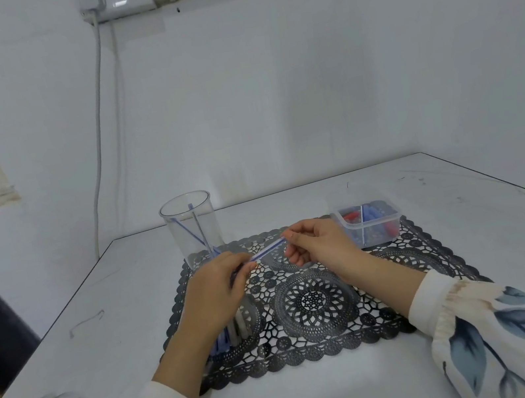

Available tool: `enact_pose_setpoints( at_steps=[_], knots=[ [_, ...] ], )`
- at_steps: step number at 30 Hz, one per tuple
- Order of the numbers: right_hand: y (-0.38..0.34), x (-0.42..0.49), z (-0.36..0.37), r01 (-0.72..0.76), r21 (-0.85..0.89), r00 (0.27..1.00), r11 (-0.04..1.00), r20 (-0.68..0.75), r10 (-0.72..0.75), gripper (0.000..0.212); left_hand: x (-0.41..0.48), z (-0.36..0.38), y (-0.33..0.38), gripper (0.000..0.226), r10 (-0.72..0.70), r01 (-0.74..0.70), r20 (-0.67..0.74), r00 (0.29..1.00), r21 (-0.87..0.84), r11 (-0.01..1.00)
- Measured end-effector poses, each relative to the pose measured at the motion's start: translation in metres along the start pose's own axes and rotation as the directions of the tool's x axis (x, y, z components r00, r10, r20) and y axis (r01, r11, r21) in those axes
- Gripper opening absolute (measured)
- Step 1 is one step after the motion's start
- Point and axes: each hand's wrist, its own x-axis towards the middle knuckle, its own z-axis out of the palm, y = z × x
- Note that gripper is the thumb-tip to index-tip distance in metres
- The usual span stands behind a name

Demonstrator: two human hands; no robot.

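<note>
A thin blue pen (267, 249) spans the gap between my two hands above a black lace placemat (316, 297). My left hand (216, 291) pinches its lower left end, and my right hand (317, 241) pinches its upper right end. Under my left hand lie several more pens (233, 334) on the mat, partly hidden. A clear plastic cup (191, 228) stands at the mat's far left corner with two pens leaning inside. At the far right corner sits a clear plastic box (368, 224), divided into compartments holding red and blue pen caps.
The white table (304, 396) meets a white wall at the back and left. A grey cable (97, 132) hangs down the wall from a socket. The table's right edge runs diagonally past the box.
</note>
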Motion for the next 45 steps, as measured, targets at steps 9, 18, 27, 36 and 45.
enact_pose_setpoints(
  at_steps=[9,18,27,36,45],
  knots=[
    [0.002,0.002,0.0,0.137,-0.04,0.99,0.99,-0.015,-0.138,0.018,-0.001,-0.001,0.004,0.023,-0.092,0.108,0.137,0.986,-0.108,0.988],
    [0.007,-0.004,0.002,0.23,-0.415,0.968,0.88,0.005,-0.251,0.039,-0.002,-0.001,0.002,0.015,-0.013,0.015,0.024,1.0,-0.098,0.995],
    [0.008,-0.004,-0.001,0.335,-0.507,0.933,0.794,0.064,-0.353,0.024,-0.002,0.002,-0.002,0.026,0.01,-0.012,-0.02,1.0,-0.087,0.996],
    [0.007,-0.005,-0.005,0.421,-0.615,0.88,0.666,0.098,-0.466,0.035,-0.002,0.002,0.002,0.037,0.016,-0.018,-0.028,1.0,-0.109,0.994],
    [0.011,-0.003,-0.006,0.474,-0.572,0.863,0.669,0.15,-0.483,0.047,0.0,0.001,0.0,0.043,0.024,-0.038,-0.079,0.997,-0.18,0.983]
  ],
)
